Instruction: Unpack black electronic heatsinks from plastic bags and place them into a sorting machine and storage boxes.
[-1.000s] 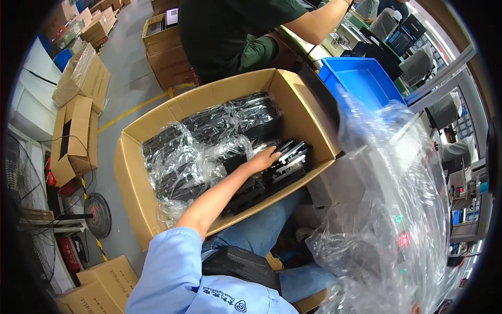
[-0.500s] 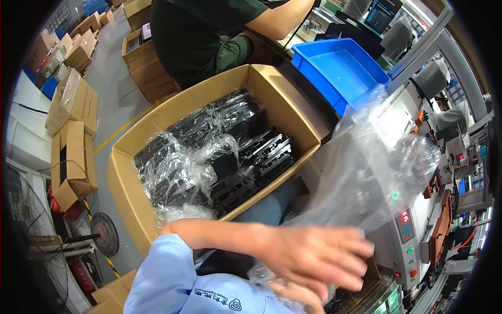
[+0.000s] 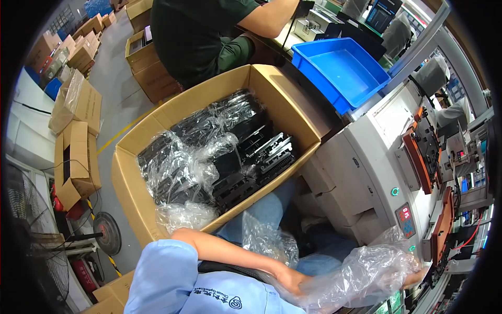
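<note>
You are seeing bright light shining off the clear plastic [image 3: 361, 273], straight edges bending, and corners looking black.

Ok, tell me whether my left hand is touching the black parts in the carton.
Apart. The head view shows the left hand outside the carton, at the clear plastic, with jeans between it and the black parts inside.

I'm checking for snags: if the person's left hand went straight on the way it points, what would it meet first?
The left hand would first meet the crumpled clear plastic, which seems to touch it. Beyond that may come the right hand, though depth is unclear.
</note>
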A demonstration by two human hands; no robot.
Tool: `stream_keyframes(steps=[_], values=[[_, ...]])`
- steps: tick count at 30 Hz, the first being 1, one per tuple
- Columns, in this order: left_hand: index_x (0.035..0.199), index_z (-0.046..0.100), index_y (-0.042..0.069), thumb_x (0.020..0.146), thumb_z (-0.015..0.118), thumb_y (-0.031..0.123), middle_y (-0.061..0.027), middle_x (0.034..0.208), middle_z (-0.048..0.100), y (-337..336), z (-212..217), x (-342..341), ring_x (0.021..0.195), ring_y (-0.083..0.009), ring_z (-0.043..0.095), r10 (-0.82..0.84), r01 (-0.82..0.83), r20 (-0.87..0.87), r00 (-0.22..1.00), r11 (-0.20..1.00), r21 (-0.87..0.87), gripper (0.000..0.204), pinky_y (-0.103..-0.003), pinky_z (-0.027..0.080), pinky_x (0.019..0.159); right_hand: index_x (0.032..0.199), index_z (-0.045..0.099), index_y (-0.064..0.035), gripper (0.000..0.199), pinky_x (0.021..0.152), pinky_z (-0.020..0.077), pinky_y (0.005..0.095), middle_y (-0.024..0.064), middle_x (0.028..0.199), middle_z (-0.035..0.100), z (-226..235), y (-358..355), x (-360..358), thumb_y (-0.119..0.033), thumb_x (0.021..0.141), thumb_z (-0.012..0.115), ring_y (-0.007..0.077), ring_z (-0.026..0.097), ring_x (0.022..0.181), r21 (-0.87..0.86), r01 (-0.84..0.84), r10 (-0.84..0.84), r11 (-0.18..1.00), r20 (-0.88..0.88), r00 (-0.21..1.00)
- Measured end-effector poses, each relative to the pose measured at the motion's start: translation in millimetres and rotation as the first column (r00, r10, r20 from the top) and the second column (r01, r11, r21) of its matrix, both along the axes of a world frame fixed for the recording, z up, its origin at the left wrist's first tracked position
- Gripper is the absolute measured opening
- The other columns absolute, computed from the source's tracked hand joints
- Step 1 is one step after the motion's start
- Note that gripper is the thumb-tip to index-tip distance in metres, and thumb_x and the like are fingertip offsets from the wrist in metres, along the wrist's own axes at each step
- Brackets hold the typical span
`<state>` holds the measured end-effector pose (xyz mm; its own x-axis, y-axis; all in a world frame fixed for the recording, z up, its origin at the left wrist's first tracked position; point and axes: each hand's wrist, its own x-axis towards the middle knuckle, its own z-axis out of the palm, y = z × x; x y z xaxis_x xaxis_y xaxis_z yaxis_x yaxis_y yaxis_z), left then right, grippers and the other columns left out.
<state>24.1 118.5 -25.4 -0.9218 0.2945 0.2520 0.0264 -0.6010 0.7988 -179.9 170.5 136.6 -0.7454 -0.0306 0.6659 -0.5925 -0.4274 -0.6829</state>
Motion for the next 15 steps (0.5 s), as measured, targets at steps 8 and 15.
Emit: stream_keyframes(steps=[8, 15], values=[[0.127, 0.042, -0.001, 0.072, 0.069, 0.014, -0.0121, 0.119, 0.052, -87.9, 5.4, -29.1, 0.109, -0.0206, 0.051, 0.563, -0.462, 0.199, 0.802, 0.796, -0.392, 0.063, -0.032, 0.04, 0.093, 0.097, 0.053, -0.0016, 0.025, 0.089, 0.0422, 0.038, 0.0131, 0.097, 0.056, -29.5, -26.6, 11.3, -0.024, 0.088, 0.06, 0.0276, 0.055, 0.093, 0.494, 0.687, -0.267, 0.534, -0.672, 0.691], [0.134, 0.035, 0.005, 0.083, 0.066, 0.015, -0.0074, 0.124, 0.048, -91.3, 45.5, -57.6, 0.116, -0.0152, 0.044, 0.743, -0.75, 0.331, 0.581, 0.647, -0.137, 0.06, -0.03, 0.035, 0.099, 0.139, 0.022, 0.0052, 0.09, 0.104, 0.0284, 0.0356, 0.0152, 0.139, 0.031, -152.7, -11.7, 97.3, -0.042, 0.078, 0.067, 0.0258, 0.033, 0.129, 0.391, -0.826, 0.337, 0.407, 0.776, 0.533]])
